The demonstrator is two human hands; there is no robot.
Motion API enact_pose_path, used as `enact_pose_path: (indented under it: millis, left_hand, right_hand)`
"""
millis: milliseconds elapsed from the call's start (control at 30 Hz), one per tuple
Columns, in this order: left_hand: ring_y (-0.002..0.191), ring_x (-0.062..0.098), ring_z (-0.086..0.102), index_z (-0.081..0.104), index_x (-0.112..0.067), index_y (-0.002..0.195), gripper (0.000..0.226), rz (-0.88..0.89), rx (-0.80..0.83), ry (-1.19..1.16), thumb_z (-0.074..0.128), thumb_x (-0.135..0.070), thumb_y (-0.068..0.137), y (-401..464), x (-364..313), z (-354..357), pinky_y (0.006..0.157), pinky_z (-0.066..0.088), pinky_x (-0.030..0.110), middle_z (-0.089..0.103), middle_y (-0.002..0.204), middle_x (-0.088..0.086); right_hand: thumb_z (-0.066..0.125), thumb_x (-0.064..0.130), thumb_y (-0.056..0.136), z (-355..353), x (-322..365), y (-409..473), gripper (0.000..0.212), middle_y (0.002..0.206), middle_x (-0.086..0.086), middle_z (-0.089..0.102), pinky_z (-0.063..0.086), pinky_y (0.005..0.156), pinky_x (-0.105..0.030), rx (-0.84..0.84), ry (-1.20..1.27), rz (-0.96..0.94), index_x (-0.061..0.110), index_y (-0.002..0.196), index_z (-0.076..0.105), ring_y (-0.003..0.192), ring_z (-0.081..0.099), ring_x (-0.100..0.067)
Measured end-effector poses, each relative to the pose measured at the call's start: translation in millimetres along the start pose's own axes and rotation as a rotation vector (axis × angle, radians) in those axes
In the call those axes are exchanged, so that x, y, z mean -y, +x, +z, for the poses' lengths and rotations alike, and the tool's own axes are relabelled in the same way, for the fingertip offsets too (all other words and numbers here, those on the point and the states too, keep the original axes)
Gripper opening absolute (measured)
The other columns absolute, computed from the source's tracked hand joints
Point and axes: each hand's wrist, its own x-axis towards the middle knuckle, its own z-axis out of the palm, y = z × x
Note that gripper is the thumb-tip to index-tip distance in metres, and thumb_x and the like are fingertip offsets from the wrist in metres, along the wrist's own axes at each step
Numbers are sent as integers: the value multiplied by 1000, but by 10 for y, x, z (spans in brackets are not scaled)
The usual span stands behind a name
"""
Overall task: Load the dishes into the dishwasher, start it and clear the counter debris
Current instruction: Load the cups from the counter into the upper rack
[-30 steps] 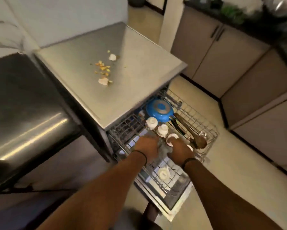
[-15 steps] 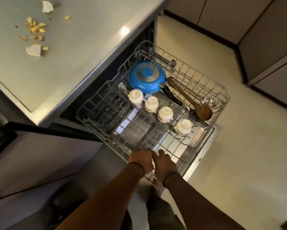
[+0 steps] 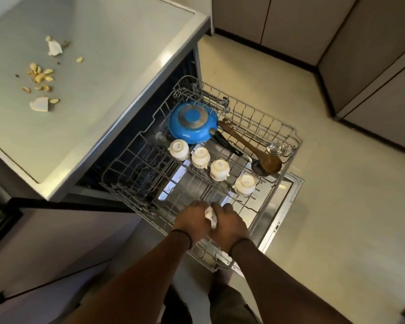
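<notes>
Dishwasher's grey wire rack (image 3: 288, 136) is pulled out over the open steel door (image 3: 281, 218), below the pale counter (image 3: 117, 66). Far side of rack: blue frying pan (image 3: 192, 121) upside down w/ black handle, brown wooden spoon (image 3: 255, 148) lying over a steel ladle (image 3: 257, 169), small clear glass (image 3: 276, 148) at right corner. Four white cups (image 3: 219, 168) sit inverted in a diagonal row mid-rack. Near edge: left hand (image 3: 191, 219) & right hand (image 3: 229, 224) are side by side, fingers curled round a small white cup (image 3: 211, 216) between them, mostly hidden. Counter left: nut shells & white scraps (image 3: 40, 77) scattered. Grey cabinets (image 3: 372, 54) stand far right, across the cream floor.
</notes>
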Motion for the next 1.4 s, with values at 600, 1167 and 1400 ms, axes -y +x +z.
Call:
enact_pose_path:
  millis: [600,1167,1400]
  left_hand:
    - [98,28,65,66,-23,112,31,165,18,-87,55,-21,83,376,-330,-36,84,54,39,70,105,5]
    - [105,26,63,62,-23,115,33,165,84,47,57,-25,83,557,-294,196,92,50,39,68,112,3]
    - [105,26,64,62,-21,116,32,153,97,18,57,-23,84,518,-229,156,92,50,38,68,113,3]
  right_hand:
    - [62,44,81,-253,-266,273,52,107,-13,59,49,76,-37,-147,190,266,20,123,44,98,61,-35]
    - [65,41,82,5,-491,419,62,112,-12,54,50,79,-39,-132,101,303,22,134,36,102,58,-34]
    - [69,41,80,12,-464,411,64,111,-11,55,50,78,-39,-127,76,314,24,132,35,101,59,-33]
